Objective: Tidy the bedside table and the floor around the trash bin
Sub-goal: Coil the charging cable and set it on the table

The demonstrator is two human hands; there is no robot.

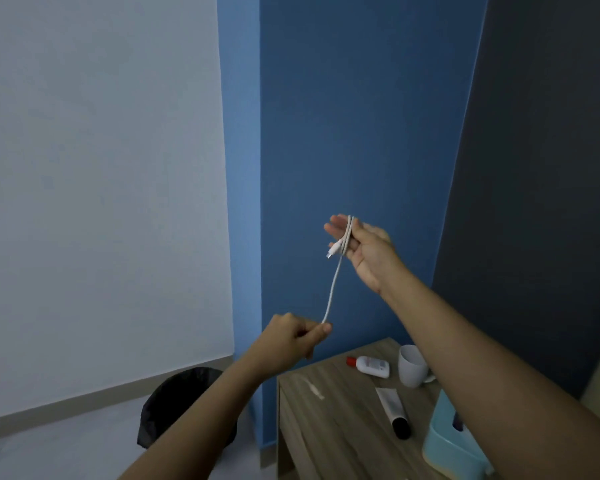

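Step in hand: coiling the thin white charging cable point(332, 289), held up mid-frame in front of the blue wall point(343, 116). The right hand point(362, 249) is centre-right, fingers mostly straight. A few loops of cable are wound round them, and the thumb seems to pin the plug end, which sticks out below the fingers. The left hand point(290, 336) is lower and just left of centre, closed in a pinch on the free end of the cable. One short strand runs slack between the two hands.

The wood-grain bedside table point(326, 417), lower right, is not tidied yet. On it are a white bottle with a red cap point(371, 366) lying on its side, a white mug point(411, 365) upright just beside the bottle, a grey tube with a black cap point(394, 412) lying flat, and a pale blue box point(445, 441) partly behind the right forearm. The black-bagged trash bin point(174, 400) is at lower centre-left, half hidden by the left arm (floor around it barely shows, so any litter there cannot be told).

Next move, as a judgement: bring the left hand up and over to lay the last strand onto the coil, tuck the end so it holds, then set the bundle down on the table. Early in the task.
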